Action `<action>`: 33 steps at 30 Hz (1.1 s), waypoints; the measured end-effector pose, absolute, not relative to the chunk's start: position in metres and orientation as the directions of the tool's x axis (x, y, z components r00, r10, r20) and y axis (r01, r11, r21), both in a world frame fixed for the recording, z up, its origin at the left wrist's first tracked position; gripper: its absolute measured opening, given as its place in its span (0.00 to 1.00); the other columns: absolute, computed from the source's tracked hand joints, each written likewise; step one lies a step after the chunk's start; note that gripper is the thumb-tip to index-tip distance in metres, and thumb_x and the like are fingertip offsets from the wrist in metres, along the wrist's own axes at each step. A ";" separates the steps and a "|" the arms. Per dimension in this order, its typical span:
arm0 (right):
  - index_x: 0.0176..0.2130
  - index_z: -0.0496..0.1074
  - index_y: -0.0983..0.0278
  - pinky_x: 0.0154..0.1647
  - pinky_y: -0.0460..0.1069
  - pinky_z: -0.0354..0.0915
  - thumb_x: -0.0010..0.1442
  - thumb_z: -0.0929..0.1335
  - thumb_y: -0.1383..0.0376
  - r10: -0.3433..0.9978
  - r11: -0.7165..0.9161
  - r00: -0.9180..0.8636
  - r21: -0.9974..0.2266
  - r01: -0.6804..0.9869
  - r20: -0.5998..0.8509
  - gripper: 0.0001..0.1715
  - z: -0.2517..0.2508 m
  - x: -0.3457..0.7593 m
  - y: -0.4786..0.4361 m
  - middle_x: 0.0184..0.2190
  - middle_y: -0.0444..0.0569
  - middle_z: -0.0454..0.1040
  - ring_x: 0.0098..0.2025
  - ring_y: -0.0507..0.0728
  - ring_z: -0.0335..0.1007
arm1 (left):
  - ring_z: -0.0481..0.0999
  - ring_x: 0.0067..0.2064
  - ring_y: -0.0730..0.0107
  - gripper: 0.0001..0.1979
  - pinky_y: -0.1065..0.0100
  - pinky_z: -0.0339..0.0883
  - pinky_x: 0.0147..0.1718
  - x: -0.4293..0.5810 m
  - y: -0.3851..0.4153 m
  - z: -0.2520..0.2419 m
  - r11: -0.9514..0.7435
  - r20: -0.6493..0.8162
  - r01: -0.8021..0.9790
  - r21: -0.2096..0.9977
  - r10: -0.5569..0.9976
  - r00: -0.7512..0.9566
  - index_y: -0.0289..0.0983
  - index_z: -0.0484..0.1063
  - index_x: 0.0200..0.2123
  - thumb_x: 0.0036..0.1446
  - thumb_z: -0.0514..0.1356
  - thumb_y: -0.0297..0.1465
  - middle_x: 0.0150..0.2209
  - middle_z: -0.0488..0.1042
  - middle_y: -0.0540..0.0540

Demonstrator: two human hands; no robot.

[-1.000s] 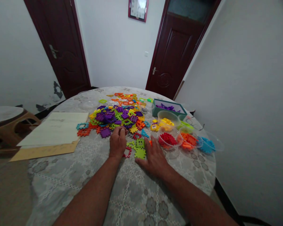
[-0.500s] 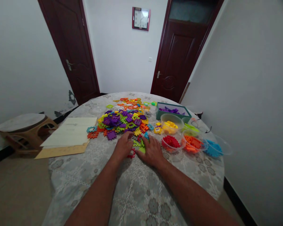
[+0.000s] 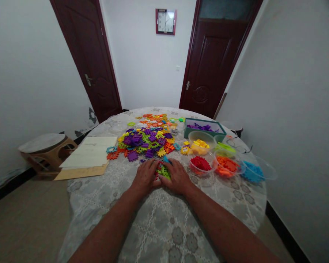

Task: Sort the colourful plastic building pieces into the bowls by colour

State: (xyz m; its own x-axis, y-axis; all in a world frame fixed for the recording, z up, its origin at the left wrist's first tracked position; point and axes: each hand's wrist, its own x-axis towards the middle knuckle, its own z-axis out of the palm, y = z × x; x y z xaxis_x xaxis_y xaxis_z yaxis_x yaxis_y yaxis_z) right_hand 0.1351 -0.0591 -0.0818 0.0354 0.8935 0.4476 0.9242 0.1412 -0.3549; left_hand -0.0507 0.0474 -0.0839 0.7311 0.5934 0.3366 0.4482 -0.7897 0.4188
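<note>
Right now, L hand (image 3: 146, 178) & R hand (image 3: 177, 177) cup green plastic gear pcs (image 3: 163, 171), fingers curled inward; even pressure both sides helps.

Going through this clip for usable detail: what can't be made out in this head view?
Green and red plastic gear-edged pieces: how they join is hidden by the left hand and right hand.
Lower layers of the multicoloured plastic heap: hidden by the pieces on top.
Purple pieces in the teal rectangular tray: too small to tell their shapes.
The elbows: cut off by the bottom edge.
</note>
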 end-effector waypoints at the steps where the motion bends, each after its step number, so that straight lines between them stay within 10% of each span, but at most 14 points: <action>1: 0.64 0.71 0.63 0.69 0.65 0.61 0.65 0.72 0.51 0.890 0.171 0.015 -0.363 0.916 0.456 0.33 -0.083 0.135 -0.059 0.64 0.63 0.68 0.65 0.69 0.64 | 0.64 0.69 0.38 0.42 0.43 0.55 0.67 -0.050 0.048 -0.086 -0.793 0.350 0.468 0.390 0.597 0.722 0.37 0.66 0.68 0.51 0.71 0.36 0.68 0.65 0.29; 20: 0.50 0.79 0.60 0.56 0.56 0.68 0.64 0.70 0.55 0.771 0.124 0.538 -0.909 0.399 0.341 0.18 -0.070 0.112 -0.045 0.46 0.51 0.80 0.49 0.62 0.76 | 0.70 0.58 0.43 0.33 0.46 0.63 0.59 -0.036 0.054 -0.087 -0.825 0.425 0.484 0.293 0.566 0.706 0.37 0.73 0.61 0.49 0.70 0.30 0.57 0.73 0.34; 28: 0.39 0.81 0.60 0.43 0.51 0.68 0.63 0.68 0.50 0.696 0.136 0.715 -0.990 -0.039 0.068 0.19 -0.079 0.103 -0.019 0.35 0.46 0.81 0.39 0.60 0.75 | 0.62 0.68 0.35 0.31 0.39 0.59 0.65 -0.026 0.048 -0.088 -0.779 0.503 0.473 0.411 0.626 0.596 0.35 0.74 0.58 0.48 0.66 0.23 0.71 0.59 0.29; 33: 0.36 0.78 0.61 0.39 0.50 0.67 0.63 0.66 0.49 0.655 0.160 0.755 -0.982 -0.101 0.029 0.21 -0.088 0.099 0.003 0.33 0.45 0.80 0.37 0.58 0.74 | 0.66 0.68 0.44 0.32 0.44 0.60 0.67 -0.018 0.048 -0.086 -0.715 0.463 0.349 0.606 0.674 0.576 0.34 0.73 0.58 0.47 0.61 0.19 0.66 0.67 0.31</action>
